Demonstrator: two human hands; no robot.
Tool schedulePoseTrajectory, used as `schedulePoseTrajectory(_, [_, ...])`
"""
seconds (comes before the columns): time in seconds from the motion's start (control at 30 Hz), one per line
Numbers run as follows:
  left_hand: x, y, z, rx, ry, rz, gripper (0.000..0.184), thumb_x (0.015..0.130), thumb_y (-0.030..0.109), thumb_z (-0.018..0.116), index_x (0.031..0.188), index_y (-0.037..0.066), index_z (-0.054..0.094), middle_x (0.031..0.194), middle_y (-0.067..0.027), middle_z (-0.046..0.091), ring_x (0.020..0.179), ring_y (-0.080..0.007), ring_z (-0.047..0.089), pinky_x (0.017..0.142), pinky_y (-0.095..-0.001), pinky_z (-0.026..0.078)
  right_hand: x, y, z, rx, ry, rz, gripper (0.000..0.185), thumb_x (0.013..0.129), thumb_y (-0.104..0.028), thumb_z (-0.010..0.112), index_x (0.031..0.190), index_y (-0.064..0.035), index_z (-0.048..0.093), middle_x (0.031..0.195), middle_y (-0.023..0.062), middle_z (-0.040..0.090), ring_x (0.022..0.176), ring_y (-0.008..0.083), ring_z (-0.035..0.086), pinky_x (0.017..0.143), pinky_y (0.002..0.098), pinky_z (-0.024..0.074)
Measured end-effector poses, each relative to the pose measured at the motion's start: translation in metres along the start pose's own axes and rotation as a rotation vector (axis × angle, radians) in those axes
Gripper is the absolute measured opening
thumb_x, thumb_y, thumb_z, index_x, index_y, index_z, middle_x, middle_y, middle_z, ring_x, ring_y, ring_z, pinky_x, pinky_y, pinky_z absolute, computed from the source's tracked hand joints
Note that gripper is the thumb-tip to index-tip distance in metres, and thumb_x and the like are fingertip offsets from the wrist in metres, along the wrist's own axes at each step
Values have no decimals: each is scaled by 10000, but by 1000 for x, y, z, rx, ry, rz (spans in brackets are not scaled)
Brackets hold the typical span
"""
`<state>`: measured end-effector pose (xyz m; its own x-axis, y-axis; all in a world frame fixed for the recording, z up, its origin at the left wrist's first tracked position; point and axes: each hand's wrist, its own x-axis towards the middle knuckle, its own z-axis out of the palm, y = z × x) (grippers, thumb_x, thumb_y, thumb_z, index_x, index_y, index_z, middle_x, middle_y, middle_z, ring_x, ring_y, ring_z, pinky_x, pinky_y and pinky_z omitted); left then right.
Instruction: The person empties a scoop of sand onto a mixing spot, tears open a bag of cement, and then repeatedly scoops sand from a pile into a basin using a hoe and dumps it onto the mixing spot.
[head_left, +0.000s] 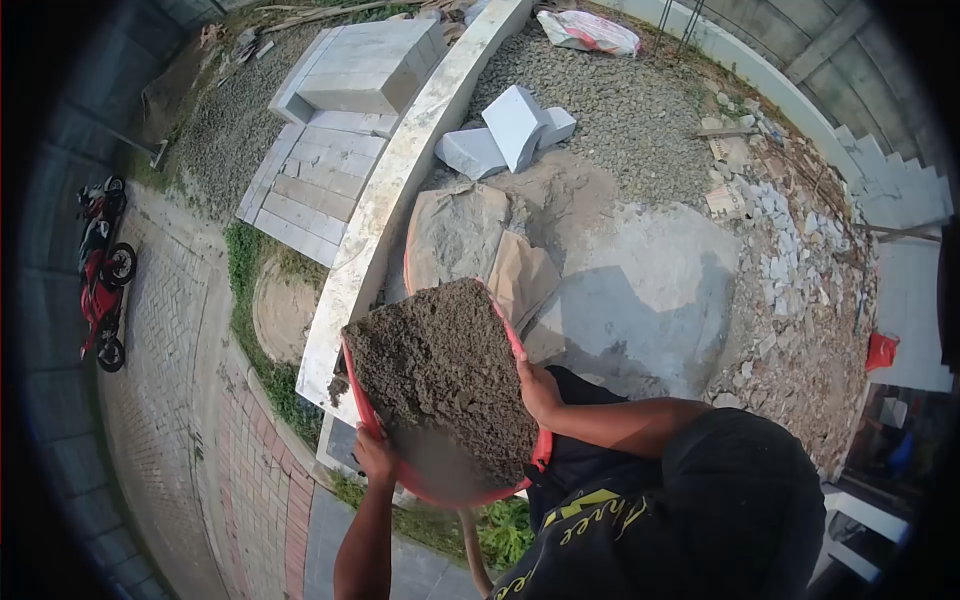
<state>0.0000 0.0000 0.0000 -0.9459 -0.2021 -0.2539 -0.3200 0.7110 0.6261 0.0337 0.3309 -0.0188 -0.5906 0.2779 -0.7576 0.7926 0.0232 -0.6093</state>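
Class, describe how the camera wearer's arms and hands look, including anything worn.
The left hand and right hand wear no gloves, and no watch shows. A short, dark sleeve shows on the right, part of a dark shirt with yellow lettering. The left sleeve is out of view.

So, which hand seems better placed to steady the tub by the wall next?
Probably the left hand: it grips the red tub nearer the white wall; the right hand grips farther away.

Red tub (363,395), dark grey-brown mix (440,370)
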Motion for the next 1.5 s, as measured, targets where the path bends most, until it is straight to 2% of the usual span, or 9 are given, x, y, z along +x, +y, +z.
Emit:
schedulePoseTrajectory(0.1, [-42, 100, 58, 344, 214, 482, 452, 973, 397, 343, 775, 43, 542, 602, -33, 506, 546, -170, 516, 526, -329, 413, -32, 46, -91, 39, 115, 52, 771, 945, -632, 172, 1053, -23, 632, 1041, 247, 627, 1033, 438, 552, 870, 482, 420])
schedulePoseTrajectory(0.23, [-72, 180, 133, 52, -253, 180, 581, 970, 455, 309, 679, 3, 530, 538, -116, 510, 508, -279, 531, 549, -412, 432, -64, 98, -178, 123, 329, 150, 752, 960, -598, 169, 933, 8, 614, 964, 259, 626, 981, 470, 550, 840, 525, 408])
schedulePoseTrajectory(0.43, [-103, 197, 254, 253, -452, 329, 711, 968, 530, 256, 681, -20, 603, 628, -176, 592, 614, -308, 602, 613, -440, 452, -57, 183, -289, 4, 352, 213, 746, 981, -545, 164, 956, 44, 621, 978, 287, 618, 969, 480, 557, 857, 526, 417])
schedulePoseTrajectory(0.5, [-115, 198, 287, 265, -638, 10, 593, 967, 498, 350, 957, -34, 613, 817, -271, 628, 793, -417, 623, 718, -489, 472, -39, 231, -313, -52, 371, 232, 741, 985, -535, 170, 966, 49, 626, 980, 290, 619, 964, 477, 563, 863, 521, 421])
schedulePoseTrajectory(0.7, [-176, 153, 382, 247, -727, -341, 738, 957, 603, 229, 851, 4, 646, 736, -153, 631, 688, -270, 615, 676, -417, 479, 4, 341, -385, -191, 352, 219, 519, 975, -523, 348, 1160, -67, 514, 902, 162, 608, 799, 294, 606, 705, 444, 467])
schedulePoseTrajectory(0.87, [-220, 127, 393, 102, -721, -602, 565, 980, 520, 267, 940, 61, 594, 690, -86, 580, 641, -221, 588, 599, -370, 471, 15, 349, -442, -226, 42, 155, 458, 994, -391, 356, 1150, 11, 512, 1003, 208, 613, 976, 316, 612, 757, 460, 478])
schedulePoseTrajectory(1.0, [-222, 33, 430, -8, -733, -488, 400, 928, 226, 491, 1251, 3, 408, 855, -185, 651, 715, -294, 663, 578, -412, 524, 36, 336, -464, 27, -7, 472, 553, 988, -473, 351, 993, 30, 582, 787, 156, 589, 658, 272, 575, 617, 446, 450])
schedulePoseTrajectory(1.1, [-245, 29, 419, 111, -760, -405, 441, 993, 446, 255, 1035, 133, 563, 697, -72, 567, 618, -232, 555, 590, -375, 453, 36, 330, -468, 66, -26, 456, 562, 983, -487, 358, 920, 23, 587, 692, 105, 542, 581, 248, 520, 563, 403, 438])
schedulePoseTrajectory(1.5, [-302, 125, 369, -132, -588, -674, 613, 990, 480, 272, 876, -16, 614, 769, -129, 604, 674, -262, 569, 680, -407, 458, 4, 305, -472, 61, -2, 493, 481, 980, -468, 416, 716, -67, 453, 628, 29, 408, 483, 162, 383, 466, 315, 365])
